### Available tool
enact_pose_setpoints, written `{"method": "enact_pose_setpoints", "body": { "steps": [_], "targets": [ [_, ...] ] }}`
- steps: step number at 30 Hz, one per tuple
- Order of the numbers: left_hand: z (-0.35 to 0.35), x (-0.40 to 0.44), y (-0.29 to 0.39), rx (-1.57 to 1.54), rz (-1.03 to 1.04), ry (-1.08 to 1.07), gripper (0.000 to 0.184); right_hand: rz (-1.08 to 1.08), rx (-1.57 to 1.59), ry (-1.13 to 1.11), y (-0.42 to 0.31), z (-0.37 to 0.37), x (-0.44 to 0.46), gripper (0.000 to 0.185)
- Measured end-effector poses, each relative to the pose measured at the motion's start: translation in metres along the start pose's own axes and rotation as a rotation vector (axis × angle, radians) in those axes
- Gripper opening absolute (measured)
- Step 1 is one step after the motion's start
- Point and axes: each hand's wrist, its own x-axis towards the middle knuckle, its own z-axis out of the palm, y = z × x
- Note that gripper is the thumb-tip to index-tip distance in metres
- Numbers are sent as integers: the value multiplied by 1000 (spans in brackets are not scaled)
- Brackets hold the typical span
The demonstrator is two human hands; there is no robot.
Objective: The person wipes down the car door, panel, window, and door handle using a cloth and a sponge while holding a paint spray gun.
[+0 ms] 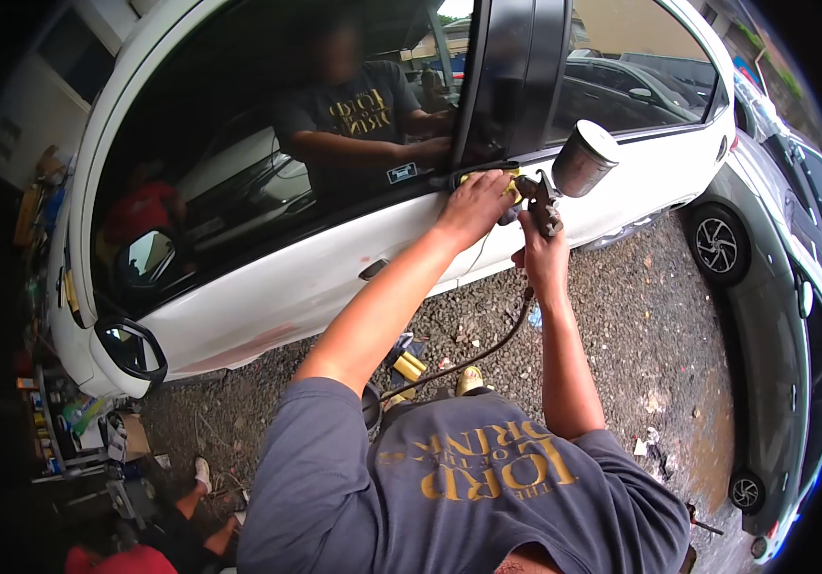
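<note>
My right hand (547, 251) is wrapped round a spray gun (547, 212) with a metal cup (587, 159) on it, and a dark hose (516, 330) runs down from its handle. Beside the gun's nozzle, my left hand (476, 206) has its fingers curled on a yellow and black object (494, 178) at the base of the car window. What exactly that object is cannot be made out. Both hands are close together in front of the white car's door (334, 258), near the dark pillar (509, 86) between the windows.
A side mirror (131, 349) sticks out at the left. A grey car (774, 287) is parked at the right. Yellow items (409, 365) lie on the gravel (621, 316). Another person in red (124, 561) is low at the lower left, near a cluttered shelf (52, 421).
</note>
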Motion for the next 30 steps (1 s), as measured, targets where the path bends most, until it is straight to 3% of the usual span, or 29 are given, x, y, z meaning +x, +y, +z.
{"method": "enact_pose_setpoints", "body": {
  "steps": [3,6,10,16,19,25,30],
  "targets": [
    [-13,-14,-10,144,116,96,42,-58,15,-23,-3,8,-2,30],
    [-32,-34,-15,139,34,165,37,-68,7,-85,-5,24,-7,25],
    [-67,-89,-36,200,-148,62,44,-34,-13,-195,-7,54,-29,35],
    [-154,-206,-82,171,-380,74,58,-22,-12,-365,-21,110,-86,36],
    [-194,-280,-122,235,-464,205,43,-23,-46,-473,-27,138,-113,46],
    [-268,-398,-189,367,-612,299,34,-103,-105,-604,-27,183,-144,53],
    [-266,-408,-188,370,-639,380,32,-135,-129,-582,-29,183,-147,57]
  ]
}}
